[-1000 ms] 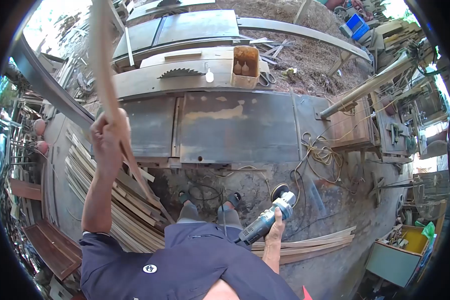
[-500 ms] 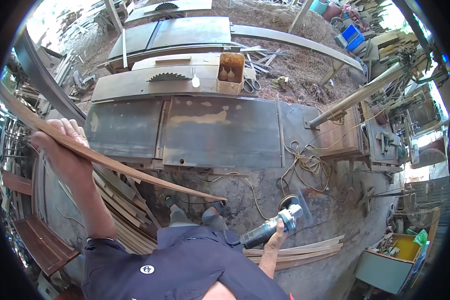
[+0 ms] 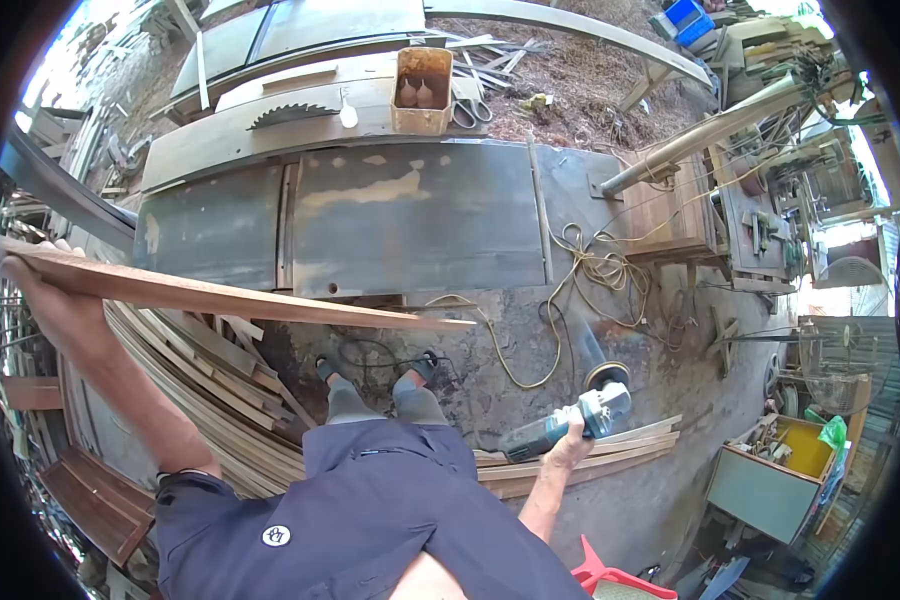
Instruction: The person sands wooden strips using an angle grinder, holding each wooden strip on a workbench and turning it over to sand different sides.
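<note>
Brown wood is filling the left grip [image 3: 58, 290]: a long plank [image 3: 200, 293] is stretching rightward from it and ending in a narrow tip, just in front of the near edge of the metal counter [image 3: 420, 235]. The right grip [image 3: 568, 450] is clasping a power sander [image 3: 542, 434], whose round disc [image 3: 607, 376] is sitting just above and right of that grip, well apart from the plank's tip. As far as can be judged, the handling is standing partway: plank and sander are both being held up, and the disc is not touching the wood. A pile of wooden strips [image 3: 200, 405] is lying on the floor below and right of the left grip, and a smaller bundle [image 3: 630, 447] is lying near the right grip; nothing is showing which strips are done and which are left. Beyond the counter, farther from both grips, a saw blade [image 3: 290, 116] and a box [image 3: 423, 121] are resting on a pale board [image 3: 195, 155]. The plank's left end is blurring into the dark edge of the view, and the plank itself is hiding much of the left fingers. Whether the disc is spinning is staying unclear. Below the right grip, a red object [image 3: 595, 572] is being cut off by the bottom edge.
</note>
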Tool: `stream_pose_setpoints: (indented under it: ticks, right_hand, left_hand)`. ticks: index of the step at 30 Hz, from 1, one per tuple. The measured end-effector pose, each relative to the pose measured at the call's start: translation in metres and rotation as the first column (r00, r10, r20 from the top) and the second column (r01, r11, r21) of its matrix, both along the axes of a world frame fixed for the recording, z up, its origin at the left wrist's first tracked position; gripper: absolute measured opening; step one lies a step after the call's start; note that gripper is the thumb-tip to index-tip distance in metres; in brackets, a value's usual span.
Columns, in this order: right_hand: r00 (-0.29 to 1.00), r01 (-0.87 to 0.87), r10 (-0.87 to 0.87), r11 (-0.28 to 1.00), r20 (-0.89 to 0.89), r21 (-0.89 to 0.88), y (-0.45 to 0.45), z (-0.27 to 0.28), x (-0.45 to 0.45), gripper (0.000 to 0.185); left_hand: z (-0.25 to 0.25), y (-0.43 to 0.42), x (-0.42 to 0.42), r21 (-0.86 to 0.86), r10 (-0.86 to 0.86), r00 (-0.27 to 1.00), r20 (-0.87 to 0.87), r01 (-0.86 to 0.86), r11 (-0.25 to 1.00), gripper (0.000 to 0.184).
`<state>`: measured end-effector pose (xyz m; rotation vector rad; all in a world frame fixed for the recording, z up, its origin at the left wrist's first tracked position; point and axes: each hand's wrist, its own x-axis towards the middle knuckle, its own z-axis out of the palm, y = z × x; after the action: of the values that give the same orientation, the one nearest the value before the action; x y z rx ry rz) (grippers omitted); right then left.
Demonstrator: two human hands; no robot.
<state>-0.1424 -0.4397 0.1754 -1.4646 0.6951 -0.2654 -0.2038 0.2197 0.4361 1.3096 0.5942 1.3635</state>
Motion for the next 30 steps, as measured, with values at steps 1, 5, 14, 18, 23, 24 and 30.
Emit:
stream_pose_setpoints:
  ticks: [1, 5, 14, 18, 23, 24, 30]
  right_hand:
    - [1.000, 0.011, -0.014, 0.990, 0.018, 0.140, 0.004, -0.008, 0.000, 0.044]
    - [0.999, -0.022, 0.034, 0.885, -0.019, 0.466, 0.026, -0.012, -0.002, 0.050]
    - [0.971, -0.232, 0.208, 0.718, 0.116, 0.656, 0.063, 0.031, 0.014, 0.067]
    - [0.941, -0.317, 0.304, 0.655, 0.145, 0.685, 0.071, 0.032, 0.026, 0.072]
    - [0.907, -0.385, 0.400, 0.654, 0.134, 0.651, 0.096, 0.027, 0.033, 0.080]
    - [0.904, -0.388, 0.411, 0.681, 0.114, 0.622, 0.104, 0.025, 0.035, 0.083]
    - [0.818, -0.507, 0.575, 0.702, 0.021, 0.500, 0.129, 0.019, 0.044, 0.061]
  left_hand:
    - [-0.010, 0.011, 0.002, -0.053, 0.016, 1.000, 0.017, -0.015, 0.998, 0.058]
    - [-0.021, -0.016, 0.060, -0.242, 0.330, 0.944, -0.019, -0.324, 0.914, 0.081]
    - [-0.248, 0.000, 0.092, -0.634, 0.256, 0.964, -0.069, -0.241, 0.735, 0.087]
    - [-0.315, -0.030, 0.099, -0.800, 0.269, 0.963, -0.034, -0.187, 0.570, 0.084]
    - [-0.387, -0.108, 0.146, -0.919, 0.243, 0.970, 0.010, -0.087, 0.384, 0.077]
    - [-0.399, -0.123, 0.156, -0.934, 0.242, 0.970, 0.021, -0.068, 0.351, 0.076]
    - [-0.415, -0.151, 0.150, -0.936, -0.580, 0.771, -0.264, -0.060, 0.346, 0.052]
